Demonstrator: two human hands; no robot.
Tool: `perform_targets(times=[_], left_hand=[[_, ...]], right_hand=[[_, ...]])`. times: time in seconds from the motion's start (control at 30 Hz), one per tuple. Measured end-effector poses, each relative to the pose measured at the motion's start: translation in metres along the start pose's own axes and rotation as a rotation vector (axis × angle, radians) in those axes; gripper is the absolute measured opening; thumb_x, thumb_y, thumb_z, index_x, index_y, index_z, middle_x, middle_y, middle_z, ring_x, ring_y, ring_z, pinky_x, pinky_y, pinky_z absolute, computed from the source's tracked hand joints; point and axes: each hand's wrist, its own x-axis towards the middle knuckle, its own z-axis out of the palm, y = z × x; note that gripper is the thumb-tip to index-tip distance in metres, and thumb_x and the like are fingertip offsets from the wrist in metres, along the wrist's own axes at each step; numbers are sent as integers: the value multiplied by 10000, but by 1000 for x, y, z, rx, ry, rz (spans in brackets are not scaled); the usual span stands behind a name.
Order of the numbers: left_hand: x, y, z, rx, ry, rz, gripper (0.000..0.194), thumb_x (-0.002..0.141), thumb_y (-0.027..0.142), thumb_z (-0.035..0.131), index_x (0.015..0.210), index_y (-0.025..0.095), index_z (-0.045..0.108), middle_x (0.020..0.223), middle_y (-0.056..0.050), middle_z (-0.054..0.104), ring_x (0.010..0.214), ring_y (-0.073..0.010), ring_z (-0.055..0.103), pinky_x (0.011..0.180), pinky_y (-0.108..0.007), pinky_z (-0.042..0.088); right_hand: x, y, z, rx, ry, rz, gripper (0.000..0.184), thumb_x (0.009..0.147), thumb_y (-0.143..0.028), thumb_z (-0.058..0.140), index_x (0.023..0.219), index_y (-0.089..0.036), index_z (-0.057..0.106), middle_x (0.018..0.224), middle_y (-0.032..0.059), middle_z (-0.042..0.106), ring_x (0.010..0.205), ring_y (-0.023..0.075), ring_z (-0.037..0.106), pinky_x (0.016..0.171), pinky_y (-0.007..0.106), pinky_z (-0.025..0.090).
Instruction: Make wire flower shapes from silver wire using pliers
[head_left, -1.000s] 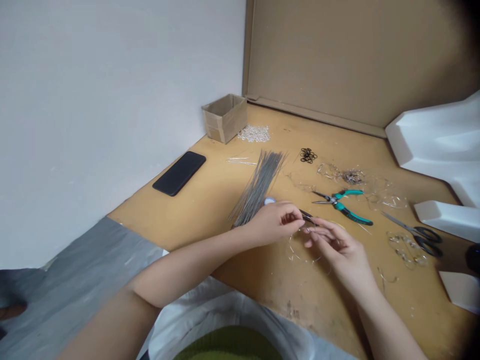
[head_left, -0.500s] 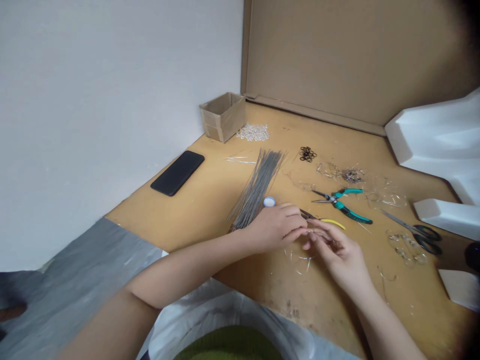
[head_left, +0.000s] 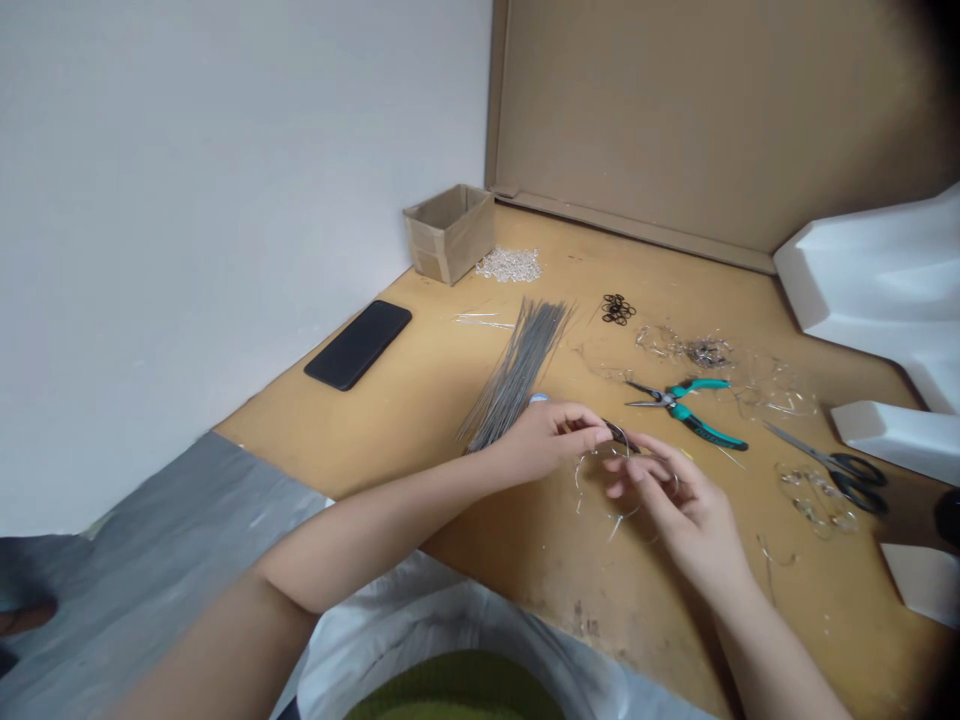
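A thin silver wire loop [head_left: 578, 478] with small pieces hanging from it is held between my two hands above the table. My left hand [head_left: 551, 440] pinches a fine wire end near the loop's top. At the other side, my right hand [head_left: 675, 485] grips the loop between thumb and fingers. Behind the hands lies a tool with a dark head [head_left: 616, 432], mostly hidden by my fingers. A bundle of grey wires [head_left: 521, 365] lies beside my left hand, with a small round blue-rimmed lid or cup [head_left: 538, 398] partly covered.
Teal-handled pliers [head_left: 686, 412], scissors [head_left: 840, 470] and wire loops [head_left: 814, 498] lie to the right. Farther back are black rings [head_left: 618, 309], tangled wire pieces [head_left: 705, 350], clear beads [head_left: 510, 264] and a cardboard box [head_left: 450, 240]. A phone [head_left: 358, 345] lies left; white foam [head_left: 885, 270] stands right.
My left hand turned over toward the right hand, covering the loop's top, then rolled back with its thumb showing. The loop and its hanging pieces swung; my right hand stayed nearly in place.
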Motion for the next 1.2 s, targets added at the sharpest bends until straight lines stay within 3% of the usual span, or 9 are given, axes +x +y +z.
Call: perform_targets(times=[0.2, 0.37, 0.9, 1.07, 1.2], left_hand=[[3, -3, -3, -214, -40, -88, 229, 774, 333, 591, 846, 120, 637, 760, -29, 633, 667, -84, 526, 668, -224, 415], [4, -2, -5, -336, -32, -114, 225, 740, 303, 632, 870, 119, 632, 822, -40, 646, 672, -76, 534, 726, -253, 436], [5, -1, -7, -162, 27, -87, 197, 748, 318, 610, 802, 129, 604, 684, 10, 572, 647, -76, 501, 682, -227, 390], [4, 0, -6, -140, 33, -88, 214, 744, 323, 621, 827, 127, 593, 744, -6, 589, 675, -79, 514, 687, -229, 398], [3, -1, -4, -111, -27, -102, 279, 690, 316, 682, 874, 132, 581, 818, -24, 605, 750, -98, 547, 715, -236, 414]], right_hand=[[-1, 1, -1, 3, 2, 9, 375, 865, -364, 507, 1226, -267, 473, 911, 53, 694, 708, 165, 650, 711, 326, 527], [3, -1, -4, 8, 45, 71, 389, 858, -389, 508, 1220, -251, 477, 869, 38, 700, 603, 147, 638, 717, 328, 509], [6, -2, -4, 91, 92, 115, 403, 828, -412, 547, 1180, -222, 500, 876, 51, 701, 538, 146, 629, 699, 343, 489], [8, 1, -7, 149, 92, 118, 392, 823, -404, 563, 1169, -230, 504, 903, 50, 699, 522, 143, 635, 686, 336, 483], [8, 3, -8, 193, 86, 112, 376, 833, -393, 555, 1169, -233, 503, 923, 49, 695, 537, 142, 641, 677, 326, 486]])
